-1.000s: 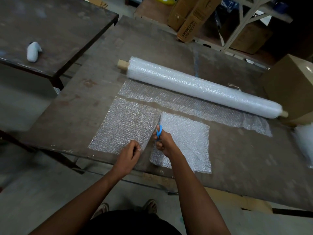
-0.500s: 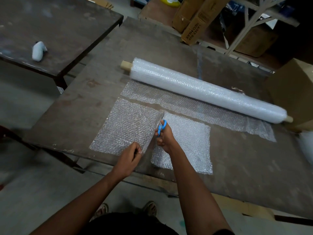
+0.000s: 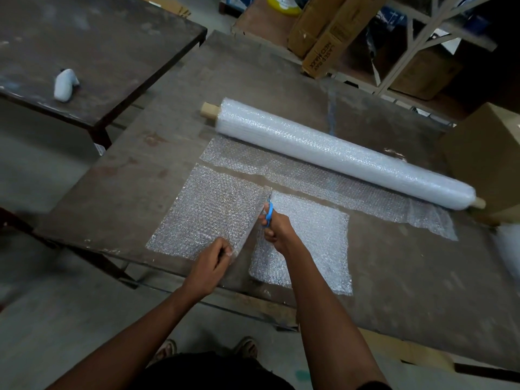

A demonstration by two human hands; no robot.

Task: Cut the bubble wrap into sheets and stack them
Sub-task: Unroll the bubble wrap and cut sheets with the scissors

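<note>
On the table [image 3: 394,291] a cut ran up between two sheets of bubble wrap. The left sheet [image 3: 208,212] lay ahead of the left hand [image 3: 209,264], which pinched its near right corner with curled fingers. The right sheet [image 3: 312,237] lay under and beside the right hand [image 3: 277,230], whose fingers gripped blue scissors [image 3: 268,211] pointing away at the far end of the cut. Beyond, the roll [image 3: 343,153] lay across the table with a loose strip [image 3: 323,178] before it. Cardboard boxes [image 3: 323,32] stood behind; their contents could not be seen.
</note>
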